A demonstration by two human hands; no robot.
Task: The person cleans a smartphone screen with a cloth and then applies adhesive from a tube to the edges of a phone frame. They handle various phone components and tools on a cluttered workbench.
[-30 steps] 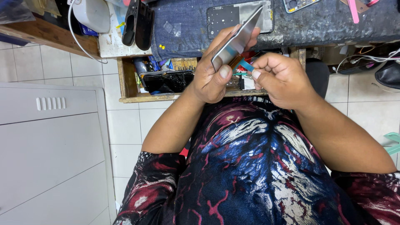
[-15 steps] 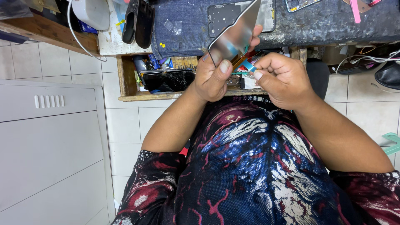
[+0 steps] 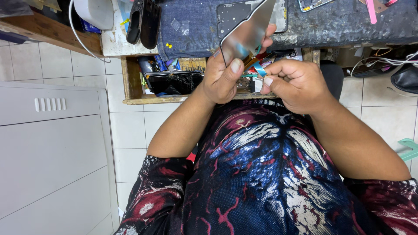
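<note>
My left hand point(image 3: 226, 78) grips a thin phone screen panel point(image 3: 247, 31) by its lower end, tilted up in front of me with its glossy face toward the camera. An orange flex ribbon with a blue tab point(image 3: 258, 66) hangs from the panel's lower edge. My right hand point(image 3: 294, 82) pinches that blue tab between thumb and forefinger, right beside my left thumb. Both hands are held above my lap, just in front of the open drawer.
A workbench covered with blue denim cloth point(image 3: 191, 26) runs across the top, with a phone frame point(image 3: 228, 13) lying on it. An open wooden drawer point(image 3: 130, 87) holds tools and a dark phone point(image 3: 174, 82). A grey cabinet point(image 3: 48, 148) stands left.
The screen panel has been tilted further up and turned, showing more of its glossy face. My right fingers have closed in on the blue tab at its lower edge.
</note>
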